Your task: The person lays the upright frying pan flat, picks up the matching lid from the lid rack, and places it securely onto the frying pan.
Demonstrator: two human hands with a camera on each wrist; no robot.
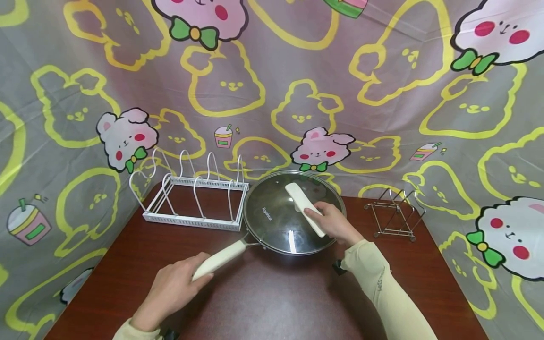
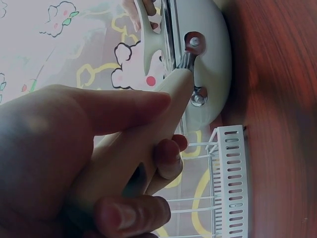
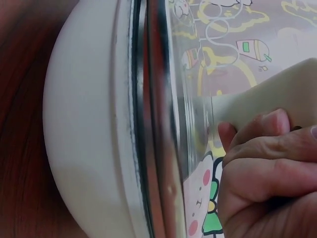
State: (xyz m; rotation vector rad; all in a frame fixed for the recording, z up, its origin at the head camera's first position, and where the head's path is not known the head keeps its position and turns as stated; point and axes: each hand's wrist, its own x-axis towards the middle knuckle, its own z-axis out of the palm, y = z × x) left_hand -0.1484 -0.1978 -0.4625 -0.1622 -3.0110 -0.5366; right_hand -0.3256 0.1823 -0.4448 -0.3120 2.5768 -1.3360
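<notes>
A cream-white frying pan (image 2: 215, 74) with a long cream handle (image 1: 222, 258) is at the middle of the table. My left hand (image 1: 170, 289) grips that handle, fingers wrapped round it and thumb along the top in the left wrist view. A round glass lid (image 1: 269, 196) with a metal rim covers the pan. Across its middle runs a long cream lid handle (image 1: 294, 192), and my right hand (image 1: 333, 223) holds this at the near end. In the right wrist view, the lid's rim lies close over the pan's dark edge.
To the left of the pan stands a white wire rack (image 1: 193, 222) with tall loops, close beside the lid. A small metal wire rack (image 1: 395, 217) is at the right. Behind the dark red wooden table (image 1: 255, 302) hangs a patterned cloth (image 1: 272, 85).
</notes>
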